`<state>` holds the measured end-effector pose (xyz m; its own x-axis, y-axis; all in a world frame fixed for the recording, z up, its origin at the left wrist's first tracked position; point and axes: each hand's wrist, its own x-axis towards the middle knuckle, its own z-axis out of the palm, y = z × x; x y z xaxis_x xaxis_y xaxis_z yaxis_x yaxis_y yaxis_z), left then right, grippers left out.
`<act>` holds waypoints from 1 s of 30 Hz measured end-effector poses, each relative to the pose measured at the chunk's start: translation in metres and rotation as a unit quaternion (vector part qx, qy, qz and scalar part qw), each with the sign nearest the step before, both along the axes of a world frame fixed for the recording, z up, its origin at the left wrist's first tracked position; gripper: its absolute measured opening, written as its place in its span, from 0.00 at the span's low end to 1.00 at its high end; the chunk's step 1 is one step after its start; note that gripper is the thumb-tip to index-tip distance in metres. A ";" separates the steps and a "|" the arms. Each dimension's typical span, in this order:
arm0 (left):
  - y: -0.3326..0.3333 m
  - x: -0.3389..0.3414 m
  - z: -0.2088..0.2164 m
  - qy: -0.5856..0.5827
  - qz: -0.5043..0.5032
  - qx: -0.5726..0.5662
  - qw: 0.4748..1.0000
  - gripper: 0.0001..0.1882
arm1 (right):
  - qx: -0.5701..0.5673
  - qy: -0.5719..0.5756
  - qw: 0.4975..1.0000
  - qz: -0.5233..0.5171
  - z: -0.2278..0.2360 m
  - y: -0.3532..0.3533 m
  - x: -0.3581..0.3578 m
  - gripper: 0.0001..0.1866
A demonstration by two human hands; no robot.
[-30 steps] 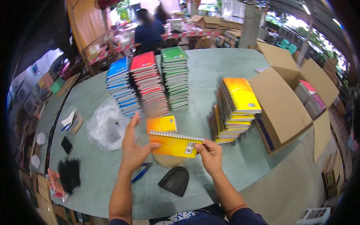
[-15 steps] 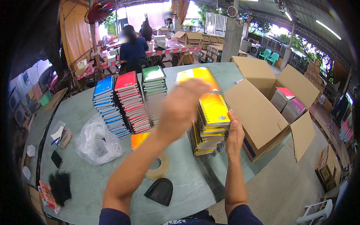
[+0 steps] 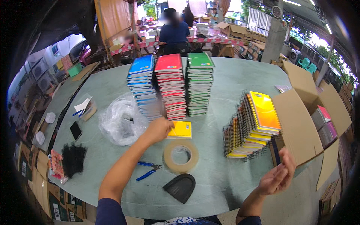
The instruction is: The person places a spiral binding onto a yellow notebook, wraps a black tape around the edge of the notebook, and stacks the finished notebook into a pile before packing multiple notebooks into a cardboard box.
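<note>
My left hand (image 3: 159,130) is closed on the left end of a yellow notebook (image 3: 182,129) lying on the table, its fingertips at the cover's edge. My right hand (image 3: 279,175) is raised by the front right of a tall stack of yellow spiral notebooks (image 3: 253,129), apart from it, fingers loosely bent with nothing in them. That stack is uneven, its black coils facing left. Beyond the left hand stand stacks of blue notebooks (image 3: 142,86), red notebooks (image 3: 170,88) and green notebooks (image 3: 200,84). A clear tape roll (image 3: 181,156) lies just nearer than the yellow notebook.
Crumpled clear plastic (image 3: 123,120) lies left of the stacks. Blue-handled cutters (image 3: 149,170) and a black curved piece (image 3: 180,188) lie near the front, a phone (image 3: 75,130) farther left. An open cardboard box (image 3: 300,120) holding notebooks stands right. A person (image 3: 174,32) is beyond the table.
My left hand has come from the yellow stack to the yellow notebook near the tape. My right hand has left the stack's side. The view has turned left.
</note>
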<state>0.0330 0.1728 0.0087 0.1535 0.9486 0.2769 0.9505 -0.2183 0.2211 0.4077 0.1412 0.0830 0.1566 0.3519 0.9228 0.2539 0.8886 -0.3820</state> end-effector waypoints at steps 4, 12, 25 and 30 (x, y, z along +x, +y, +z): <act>-0.007 -0.017 -0.064 0.052 -0.042 0.020 0.998 0.09 | -0.045 -0.106 0.990 0.081 -0.017 0.001 -0.031 0.11; -0.022 -0.011 -0.094 0.047 -0.015 0.133 0.990 0.11 | -0.253 -0.267 0.907 0.207 -0.087 0.004 -0.058 0.05; -0.011 -0.011 -0.089 0.092 -0.005 0.103 0.990 0.06 | -0.202 -0.320 0.889 0.257 -0.092 -0.005 -0.094 0.05; -0.001 -0.024 -0.059 -0.040 0.017 -0.082 0.996 0.07 | -0.252 -0.327 0.867 0.278 -0.093 -0.004 -0.092 0.07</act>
<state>0.0092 0.1723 -0.0508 0.1046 0.9863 0.1278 0.9348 -0.1414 0.3260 0.3157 0.1375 -0.0104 -0.6661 0.5888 0.4579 0.1475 0.7058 -0.6929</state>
